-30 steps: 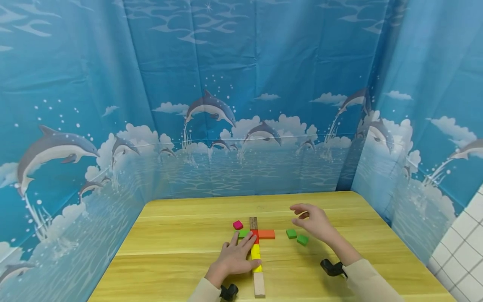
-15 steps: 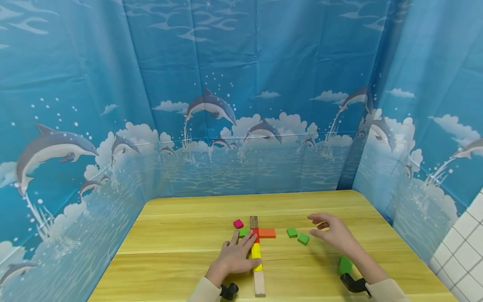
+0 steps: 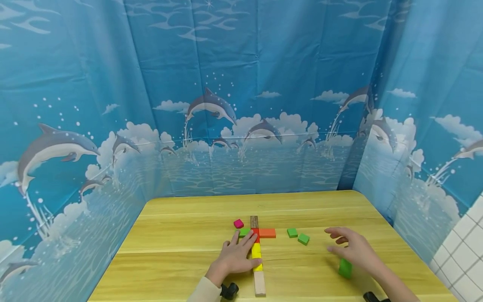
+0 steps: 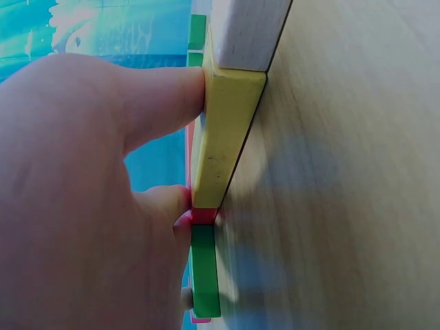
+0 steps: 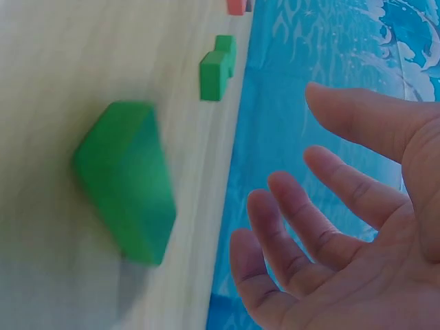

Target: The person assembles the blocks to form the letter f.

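— Starting close in?
— Pale block [image 3: 259, 284] at the row's near end; then larger green block [image 3: 345, 269] off to the right, on the table [image 3: 294, 279].
— Just changed?
— Right hand [image 3: 354, 249]: shifted right and nearer within the last second, away from the pair of small green blocks [image 3: 303, 239]. Fingers loosely bent, thumb well apart, holding nothing; a plain gap down to larger green block, out of sight a second ago. Leaves the row unaltered; apparently adds nothing to it so far.
— Hard to make out?
— Larger green block, blurred in the right wrist view: resting face, cannot tell. Left hand [image 3: 235, 258], too: rests with fingers spread, gripping nothing, thumb on yellow section [image 3: 256, 250], fingertips partly covering red block [image 3: 255, 231] and the row's short green piece [image 3: 245, 231].
— Farther off?
— Orange block [image 3: 267, 233] against red block's right side, brown block [image 3: 254, 222] at the far end, pink block [image 3: 238, 223] to its left; behind, dolphin curtain [image 3: 241, 105].
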`<state>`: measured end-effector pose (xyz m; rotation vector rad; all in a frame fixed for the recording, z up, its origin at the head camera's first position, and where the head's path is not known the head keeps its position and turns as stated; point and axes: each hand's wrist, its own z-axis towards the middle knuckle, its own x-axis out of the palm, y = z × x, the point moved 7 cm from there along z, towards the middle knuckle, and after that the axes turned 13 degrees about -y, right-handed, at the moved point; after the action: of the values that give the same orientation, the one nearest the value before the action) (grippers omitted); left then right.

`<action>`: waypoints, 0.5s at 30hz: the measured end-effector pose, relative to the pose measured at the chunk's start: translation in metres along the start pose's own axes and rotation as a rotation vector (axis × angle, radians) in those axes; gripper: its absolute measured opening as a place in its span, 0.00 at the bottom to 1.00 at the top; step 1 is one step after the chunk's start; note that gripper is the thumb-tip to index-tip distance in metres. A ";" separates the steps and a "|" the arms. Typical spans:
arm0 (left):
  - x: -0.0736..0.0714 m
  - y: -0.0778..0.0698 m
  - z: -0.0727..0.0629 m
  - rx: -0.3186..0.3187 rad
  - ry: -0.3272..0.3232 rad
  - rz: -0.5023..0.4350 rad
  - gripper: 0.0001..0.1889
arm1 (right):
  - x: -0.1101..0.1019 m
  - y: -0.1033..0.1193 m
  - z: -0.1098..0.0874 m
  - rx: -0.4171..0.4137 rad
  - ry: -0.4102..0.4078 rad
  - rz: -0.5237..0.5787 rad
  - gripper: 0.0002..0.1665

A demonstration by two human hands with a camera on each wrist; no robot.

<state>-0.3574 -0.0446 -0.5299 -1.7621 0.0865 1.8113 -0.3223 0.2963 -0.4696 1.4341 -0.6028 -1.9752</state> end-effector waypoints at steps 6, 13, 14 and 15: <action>0.000 0.000 0.001 0.003 -0.003 0.004 0.43 | -0.005 -0.014 -0.012 0.014 0.008 -0.029 0.33; 0.001 0.001 0.003 0.005 -0.004 0.001 0.43 | -0.008 -0.026 -0.021 0.035 0.053 -0.034 0.38; 0.001 0.001 0.003 0.008 -0.003 -0.001 0.43 | -0.008 -0.028 -0.021 0.040 0.062 -0.034 0.38; 0.001 0.002 0.003 0.009 -0.001 -0.002 0.43 | -0.008 -0.029 -0.022 0.040 0.068 -0.039 0.39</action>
<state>-0.3606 -0.0442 -0.5314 -1.7542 0.0919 1.8075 -0.3057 0.3223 -0.4908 1.5414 -0.5921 -1.9456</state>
